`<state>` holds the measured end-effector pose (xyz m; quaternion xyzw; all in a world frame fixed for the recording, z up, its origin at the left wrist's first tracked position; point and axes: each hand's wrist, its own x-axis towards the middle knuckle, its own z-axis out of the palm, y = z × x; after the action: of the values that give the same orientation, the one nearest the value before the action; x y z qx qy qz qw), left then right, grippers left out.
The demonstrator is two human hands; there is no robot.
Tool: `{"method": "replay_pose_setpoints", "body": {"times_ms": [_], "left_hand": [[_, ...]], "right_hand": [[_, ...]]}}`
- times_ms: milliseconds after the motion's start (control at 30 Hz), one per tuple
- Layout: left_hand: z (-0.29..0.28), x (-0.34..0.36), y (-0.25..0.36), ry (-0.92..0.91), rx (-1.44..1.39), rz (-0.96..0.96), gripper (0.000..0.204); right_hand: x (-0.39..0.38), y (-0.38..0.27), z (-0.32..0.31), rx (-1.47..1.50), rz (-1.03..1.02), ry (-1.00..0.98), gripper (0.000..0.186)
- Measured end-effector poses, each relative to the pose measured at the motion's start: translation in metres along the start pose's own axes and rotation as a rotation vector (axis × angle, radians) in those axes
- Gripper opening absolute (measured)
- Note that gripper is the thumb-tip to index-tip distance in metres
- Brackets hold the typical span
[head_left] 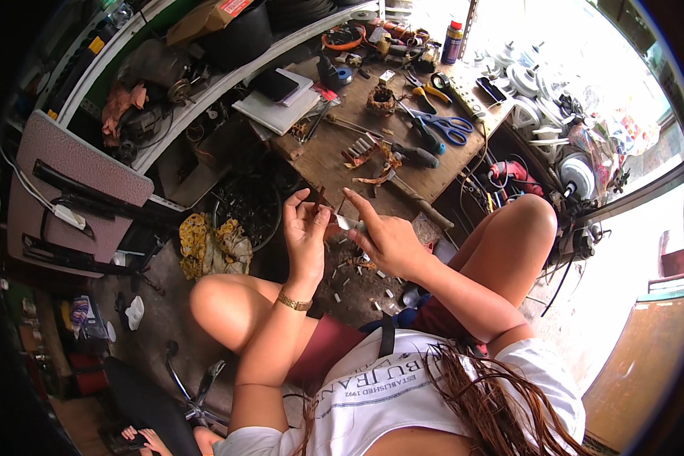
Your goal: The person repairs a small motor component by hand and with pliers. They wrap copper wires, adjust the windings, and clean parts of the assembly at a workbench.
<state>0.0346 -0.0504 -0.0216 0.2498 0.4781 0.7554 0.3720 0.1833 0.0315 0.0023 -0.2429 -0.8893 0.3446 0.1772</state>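
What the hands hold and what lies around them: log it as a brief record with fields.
left hand: pinches a reddish-brown piece
right hand: holds a pale piece, kind unclear
left wrist: gold-coloured watch
bench: blue-handled scissors, yellow-handled pliers
floor: scattered white bits, patterned yellow cloth

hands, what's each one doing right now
Left hand: closed, pinching a small brown piece.
Right hand: closed on a small pale flat object, kind unclear.
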Motion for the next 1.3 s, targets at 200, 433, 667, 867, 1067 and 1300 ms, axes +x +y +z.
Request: {"method": "replay_pose_setpoints", "body": {"times_ms": [200, 433, 667, 867, 1067, 1300], "left_hand": [[-0.007, -0.002, -0.007, 0.057, 0.041, 0.006, 0.023], [0.000, -0.007, -0.004, -0.003, 0.229, 0.188, 0.008], [-0.001, -0.009, -0.011, -0.030, 0.327, 0.293, 0.010], [0.000, -0.010, -0.008, -0.093, 0.394, 0.318, 0.008], [0.000, -0.008, -0.007, -0.029, 0.282, 0.259, 0.006], [0.002, -0.008, -0.005, -0.044, 0.310, 0.265, 0.006]], "right_hand": [[0.001, -0.006, 0.007, -0.017, -0.013, -0.005, 0.065], [0.004, -0.006, 0.002, 0.028, 0.039, -0.027, 0.061], [0.004, -0.008, -0.005, -0.021, 0.061, -0.066, 0.061], [-0.001, -0.004, 0.006, -0.120, 0.012, 0.060, 0.056], [0.002, -0.006, -0.010, -0.076, -0.014, -0.019, 0.052], [0.003, -0.005, -0.009, -0.051, 0.019, -0.059, 0.053]]}}
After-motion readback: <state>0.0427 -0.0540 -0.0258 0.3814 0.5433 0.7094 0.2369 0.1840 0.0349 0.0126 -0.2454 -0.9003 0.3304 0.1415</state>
